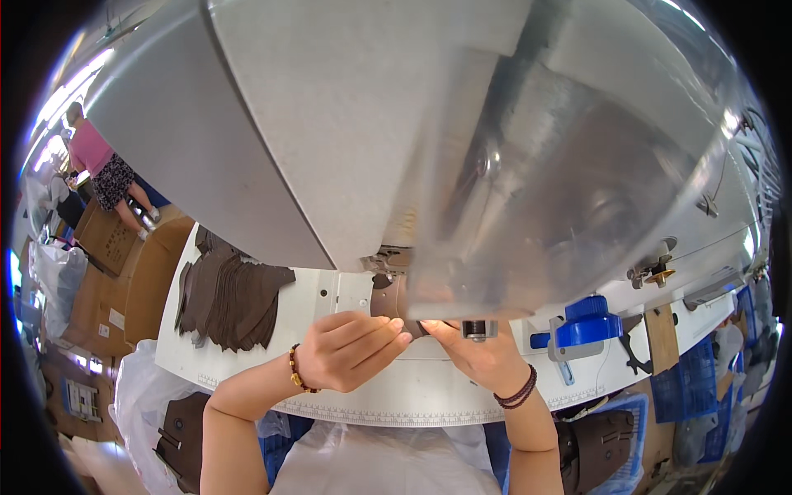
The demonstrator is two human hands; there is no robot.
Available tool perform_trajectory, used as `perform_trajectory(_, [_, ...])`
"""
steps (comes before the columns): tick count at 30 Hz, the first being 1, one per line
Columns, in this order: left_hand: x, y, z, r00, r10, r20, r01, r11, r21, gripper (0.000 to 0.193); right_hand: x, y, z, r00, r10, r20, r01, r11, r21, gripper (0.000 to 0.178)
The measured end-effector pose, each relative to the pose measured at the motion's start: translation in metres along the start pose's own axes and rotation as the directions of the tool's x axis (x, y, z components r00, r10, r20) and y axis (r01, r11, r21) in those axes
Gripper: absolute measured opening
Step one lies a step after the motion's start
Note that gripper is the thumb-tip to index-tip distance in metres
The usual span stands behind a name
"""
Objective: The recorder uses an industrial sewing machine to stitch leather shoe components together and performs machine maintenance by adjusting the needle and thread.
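Observation:
Under the presser foot [388, 260] of a sewing machine lies a brown leather-like piece [388, 304], with a pale thread-like line across it. My left hand [351, 351] is closed in a pinch at the piece's near left side; what sits between its fingertips is too small to make out. My right hand [483, 355] pinches the dark near right edge of the piece between thumb and fingers. A clear plastic guard [495, 285] hides part of the right hand's fingers and the piece's right side.
The machine's head [280, 107] fills the space above my hands. Stacked brown cut pieces [231, 297] lie left on the white table [330, 404]. At right are a blue device [586, 322] and dark scissor-like handles [635, 355]. A person [103, 161] stands far left.

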State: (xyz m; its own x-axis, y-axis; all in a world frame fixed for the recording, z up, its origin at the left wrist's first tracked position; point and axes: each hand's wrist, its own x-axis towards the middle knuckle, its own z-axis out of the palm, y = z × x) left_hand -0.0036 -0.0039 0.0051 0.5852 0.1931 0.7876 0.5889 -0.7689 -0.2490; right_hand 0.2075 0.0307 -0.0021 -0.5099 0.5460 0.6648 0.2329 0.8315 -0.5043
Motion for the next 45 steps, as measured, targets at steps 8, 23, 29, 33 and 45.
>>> perform_trajectory(8, [0.002, 0.001, -0.003, 0.998, 0.027, 0.053, -0.029, 0.999, 0.029, 0.018, -0.001, 0.001, -0.002, 0.996, -0.086, 0.033, 0.089, 0.99, -0.107, 0.043])
perform_trajectory(23, [0.004, 0.001, 0.002, 0.995, 0.066, 0.079, -0.075, 0.991, 0.113, 0.017, 0.002, 0.014, -0.007, 0.997, -0.072, 0.008, 0.072, 0.997, 0.01, 0.023])
perform_trajectory(29, [0.013, -0.001, 0.005, 0.99, 0.044, 0.131, -0.064, 0.987, 0.149, 0.019, 0.005, 0.023, -0.01, 0.998, -0.037, -0.05, 0.043, 0.989, 0.142, 0.015])
perform_trajectory(33, [0.015, 0.0, 0.006, 0.994, 0.022, 0.108, -0.038, 0.988, 0.148, 0.02, 0.001, 0.028, -0.009, 0.999, -0.031, -0.044, 0.037, 0.991, 0.125, 0.01])
perform_trajectory(45, [0.022, -0.014, 0.001, 0.99, 0.002, 0.138, -0.022, 0.99, 0.142, 0.014, -0.009, 0.04, 0.002, 0.996, -0.076, 0.045, 0.081, 0.99, -0.118, 0.025])
